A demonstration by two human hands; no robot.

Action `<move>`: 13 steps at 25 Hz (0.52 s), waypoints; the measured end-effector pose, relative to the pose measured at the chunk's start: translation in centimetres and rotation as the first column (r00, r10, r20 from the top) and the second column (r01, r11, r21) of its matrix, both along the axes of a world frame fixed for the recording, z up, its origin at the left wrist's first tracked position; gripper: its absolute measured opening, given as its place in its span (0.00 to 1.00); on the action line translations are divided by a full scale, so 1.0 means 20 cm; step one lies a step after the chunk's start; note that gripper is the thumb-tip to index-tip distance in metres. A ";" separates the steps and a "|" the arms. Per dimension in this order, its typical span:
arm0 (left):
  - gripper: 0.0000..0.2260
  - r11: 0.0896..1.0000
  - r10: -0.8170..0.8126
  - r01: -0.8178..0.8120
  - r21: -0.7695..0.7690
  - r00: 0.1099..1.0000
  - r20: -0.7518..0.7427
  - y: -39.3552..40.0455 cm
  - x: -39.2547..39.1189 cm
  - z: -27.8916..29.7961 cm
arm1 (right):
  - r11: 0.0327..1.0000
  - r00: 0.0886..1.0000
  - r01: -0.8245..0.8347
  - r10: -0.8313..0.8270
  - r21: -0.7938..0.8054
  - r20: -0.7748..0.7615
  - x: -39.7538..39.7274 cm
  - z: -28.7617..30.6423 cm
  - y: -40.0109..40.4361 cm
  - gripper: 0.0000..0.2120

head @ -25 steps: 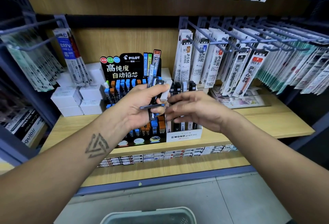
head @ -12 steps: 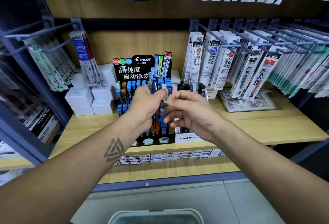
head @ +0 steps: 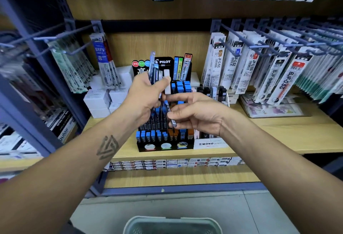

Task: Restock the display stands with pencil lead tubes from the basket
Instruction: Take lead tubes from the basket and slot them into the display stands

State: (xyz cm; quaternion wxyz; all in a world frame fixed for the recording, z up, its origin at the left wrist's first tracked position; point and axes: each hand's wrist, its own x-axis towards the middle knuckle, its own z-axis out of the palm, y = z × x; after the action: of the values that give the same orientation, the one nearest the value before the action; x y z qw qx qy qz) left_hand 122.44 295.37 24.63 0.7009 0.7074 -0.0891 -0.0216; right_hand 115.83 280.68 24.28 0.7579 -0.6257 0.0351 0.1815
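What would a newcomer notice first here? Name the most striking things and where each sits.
First, the two hands at centre: the left hand holds a bunch of lead tubes upright, while the right hand pinches a single tube. Behind them, the black Pilot stand sits on the wooden shelf. A basket shows at the bottom edge.

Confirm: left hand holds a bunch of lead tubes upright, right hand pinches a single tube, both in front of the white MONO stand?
Not quite. The head view shows both hands in front of the black PILOT stand, not the white MONO stand beside it. The rest holds: the left hand grips a bunch of tubes upright, and the right hand pinches a single tube.
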 end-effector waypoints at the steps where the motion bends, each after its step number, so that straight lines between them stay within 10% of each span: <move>1: 0.08 0.999 -0.007 0.006 -0.033 1.000 -0.023 0.04 0.01 0.02 | 0.999 1.000 -0.013 0.015 -0.050 0.024 0.01 0.00 0.00 0.27; 13: 0.08 0.983 0.001 -0.023 -0.183 0.993 -0.121 0.36 0.04 0.13 | 0.899 0.893 0.239 -0.056 -0.366 0.446 0.12 -0.02 0.09 0.08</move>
State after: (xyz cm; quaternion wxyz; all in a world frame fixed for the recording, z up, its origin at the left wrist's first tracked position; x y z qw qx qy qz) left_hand 123.15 302.51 27.19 0.7674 0.6376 -0.0442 -0.0516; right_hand 118.20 282.54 23.82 0.6099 -0.7907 -0.0445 -0.0299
